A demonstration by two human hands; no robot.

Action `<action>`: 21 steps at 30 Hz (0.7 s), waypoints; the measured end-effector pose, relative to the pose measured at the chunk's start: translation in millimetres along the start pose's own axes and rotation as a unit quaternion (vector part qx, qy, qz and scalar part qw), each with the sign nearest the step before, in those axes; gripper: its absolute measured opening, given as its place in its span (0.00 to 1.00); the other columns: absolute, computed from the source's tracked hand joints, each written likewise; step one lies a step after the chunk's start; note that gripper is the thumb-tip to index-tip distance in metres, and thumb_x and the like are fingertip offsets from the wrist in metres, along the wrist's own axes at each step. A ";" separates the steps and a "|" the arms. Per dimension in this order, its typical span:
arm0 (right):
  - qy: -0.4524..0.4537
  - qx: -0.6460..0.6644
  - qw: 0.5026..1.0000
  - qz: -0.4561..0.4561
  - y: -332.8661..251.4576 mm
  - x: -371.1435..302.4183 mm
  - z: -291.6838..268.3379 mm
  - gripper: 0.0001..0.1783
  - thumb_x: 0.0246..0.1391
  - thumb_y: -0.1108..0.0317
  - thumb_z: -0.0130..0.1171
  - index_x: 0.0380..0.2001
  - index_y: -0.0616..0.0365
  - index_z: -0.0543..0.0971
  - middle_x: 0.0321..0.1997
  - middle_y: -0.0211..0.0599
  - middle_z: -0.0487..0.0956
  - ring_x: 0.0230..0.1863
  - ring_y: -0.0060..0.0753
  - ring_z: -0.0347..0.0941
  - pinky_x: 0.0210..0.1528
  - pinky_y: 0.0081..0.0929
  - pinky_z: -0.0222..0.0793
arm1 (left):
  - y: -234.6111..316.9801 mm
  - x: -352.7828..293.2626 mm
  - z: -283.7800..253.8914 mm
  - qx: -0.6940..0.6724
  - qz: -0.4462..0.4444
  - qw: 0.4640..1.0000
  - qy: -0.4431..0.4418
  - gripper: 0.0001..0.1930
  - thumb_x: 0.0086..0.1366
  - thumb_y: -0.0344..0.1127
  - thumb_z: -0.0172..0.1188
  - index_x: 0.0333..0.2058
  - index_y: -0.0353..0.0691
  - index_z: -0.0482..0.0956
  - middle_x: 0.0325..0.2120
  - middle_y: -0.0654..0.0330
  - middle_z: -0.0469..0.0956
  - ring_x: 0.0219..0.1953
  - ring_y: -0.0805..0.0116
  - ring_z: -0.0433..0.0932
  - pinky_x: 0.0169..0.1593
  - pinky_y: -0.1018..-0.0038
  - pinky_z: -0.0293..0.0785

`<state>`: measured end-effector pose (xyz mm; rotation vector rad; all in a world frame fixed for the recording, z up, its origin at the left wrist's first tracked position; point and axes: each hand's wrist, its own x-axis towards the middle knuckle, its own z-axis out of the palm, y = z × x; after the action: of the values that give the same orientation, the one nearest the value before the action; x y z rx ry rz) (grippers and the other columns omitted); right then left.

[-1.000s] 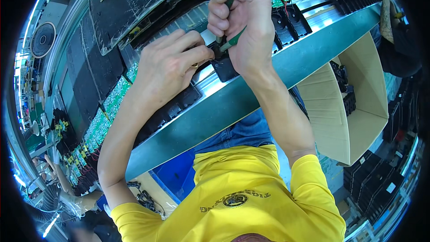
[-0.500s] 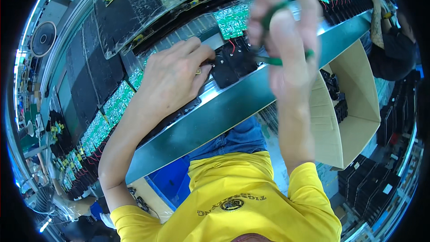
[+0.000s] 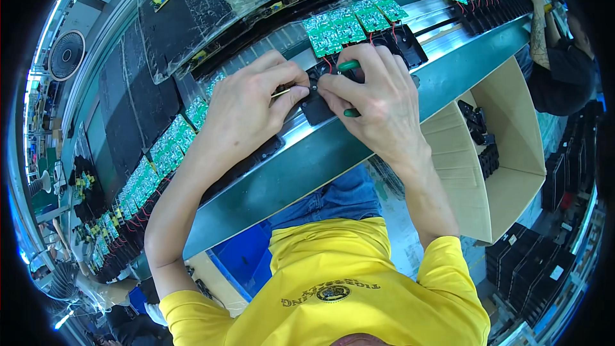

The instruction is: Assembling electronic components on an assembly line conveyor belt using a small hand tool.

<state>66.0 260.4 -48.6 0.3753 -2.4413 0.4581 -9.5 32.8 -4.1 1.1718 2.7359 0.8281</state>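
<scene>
Both hands meet over a small black part [image 3: 318, 107] on the metal rail [image 3: 359, 131], just near of the green circuit boards [image 3: 349, 22]. The left hand [image 3: 246, 112] pinches it closed-fingered; the right hand [image 3: 378, 93] grips a green-handled tool [image 3: 349, 65]. Seems a fastening step; the tip needs steady alignment.

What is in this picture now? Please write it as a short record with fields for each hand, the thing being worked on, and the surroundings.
left hand: left hand pinches a thin yellowish piece at the edge of the black part
right hand: right hand holds a green-handled tool and touches the same black part
work piece: black part with red wires, lying on the metal line
nearby boards: green circuit boards just beyond the hands
to the person's right: open cardboard box with black parts inside
other person: arm at the line, far right
</scene>
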 end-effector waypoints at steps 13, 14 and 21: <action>-0.036 -0.022 0.999 0.012 -16.7 -5.1 6.1 0.10 0.58 0.69 0.80 0.43 0.49 0.93 0.56 0.31 0.80 0.48 0.37 0.74 0.51 0.35 0.73 | 7.6 2.9 4.4 -0.055 -0.104 0.993 -0.008 0.04 0.74 0.28 0.72 0.43 0.35 0.91 0.41 0.61 0.86 0.40 0.63 0.82 0.50 0.69 0.78; -0.023 -0.014 0.999 0.018 -16.6 -6.2 5.6 0.10 0.58 0.68 0.81 0.43 0.49 0.93 0.56 0.31 0.80 0.48 0.37 0.74 0.51 0.35 0.74 | 6.7 3.5 4.6 -0.049 -0.106 0.993 -0.005 0.04 0.74 0.28 0.72 0.43 0.35 0.91 0.40 0.61 0.85 0.39 0.63 0.82 0.49 0.69 0.78; -0.029 0.048 0.996 0.069 -17.2 -27.6 -14.0 0.14 0.56 0.65 0.84 0.45 0.49 0.95 0.56 0.32 0.81 0.48 0.36 0.76 0.53 0.36 0.78 | 10.2 2.4 7.0 0.023 -0.098 0.995 -0.002 0.06 0.75 0.37 0.71 0.40 0.44 0.93 0.39 0.63 0.83 0.37 0.56 0.83 0.43 0.60 0.80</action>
<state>100.9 254.9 -51.3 0.2656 -2.5176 0.6345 -2.8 43.5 -4.7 0.8897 2.8228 0.7422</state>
